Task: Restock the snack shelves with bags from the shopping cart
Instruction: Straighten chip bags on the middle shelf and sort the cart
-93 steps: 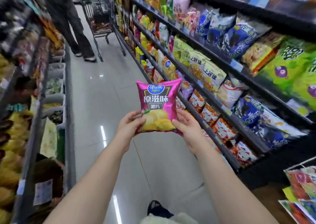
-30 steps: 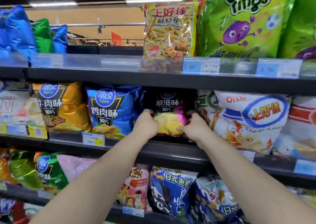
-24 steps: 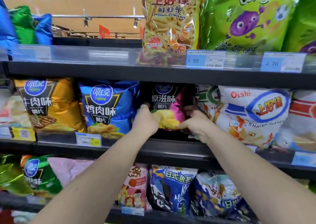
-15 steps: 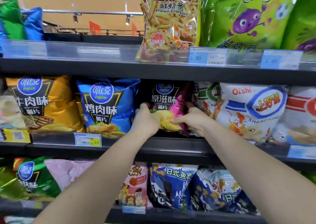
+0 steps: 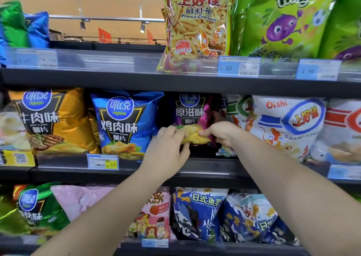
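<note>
Chip bag: glossy crinkled foil.

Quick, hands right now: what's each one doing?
Left hand: grips the pink chip bag.
Right hand: pinches the same bag.

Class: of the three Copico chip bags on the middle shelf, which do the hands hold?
The pink bag, rightmost: left hand and right hand grip its lower part. Yellow bag and blue bag stand further left.
</note>
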Demonstrator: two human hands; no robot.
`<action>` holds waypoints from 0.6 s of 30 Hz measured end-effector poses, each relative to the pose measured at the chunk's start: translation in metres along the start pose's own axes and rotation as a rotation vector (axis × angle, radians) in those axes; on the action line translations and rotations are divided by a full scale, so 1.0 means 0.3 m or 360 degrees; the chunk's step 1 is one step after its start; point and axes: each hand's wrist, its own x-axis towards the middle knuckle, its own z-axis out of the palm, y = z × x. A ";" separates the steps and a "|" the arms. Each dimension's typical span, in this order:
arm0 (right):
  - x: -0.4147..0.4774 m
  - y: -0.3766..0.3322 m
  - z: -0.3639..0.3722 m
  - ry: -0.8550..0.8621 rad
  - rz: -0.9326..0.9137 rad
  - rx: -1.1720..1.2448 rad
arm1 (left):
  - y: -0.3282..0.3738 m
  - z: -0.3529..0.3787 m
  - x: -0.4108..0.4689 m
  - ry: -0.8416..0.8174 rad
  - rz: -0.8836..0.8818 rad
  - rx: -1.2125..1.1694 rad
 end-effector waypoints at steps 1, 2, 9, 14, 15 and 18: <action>0.002 -0.003 0.000 0.0015 0.0003 0.0001 | -0.010 0.010 0.000 0.0009 -0.0002 0.0052; 0.002 -0.003 -0.003 0.0036 0.0004 0.0004 | -0.012 0.018 -0.003 0.0012 -0.0002 0.0095; 0.007 0.029 -0.013 0.0074 0.0003 -0.0003 | -0.016 0.056 -0.003 0.0097 -0.0003 0.0166; 0.017 0.030 -0.014 0.0027 -0.0003 0.0101 | -0.020 0.060 -0.006 0.0082 -0.0020 0.0126; 0.019 0.029 -0.014 0.0001 0.0014 0.0109 | -0.020 0.059 -0.004 0.0074 -0.0019 0.0123; 0.027 0.021 -0.003 -0.0104 0.0053 0.0079 | -0.023 0.061 -0.001 0.0070 0.0002 0.0125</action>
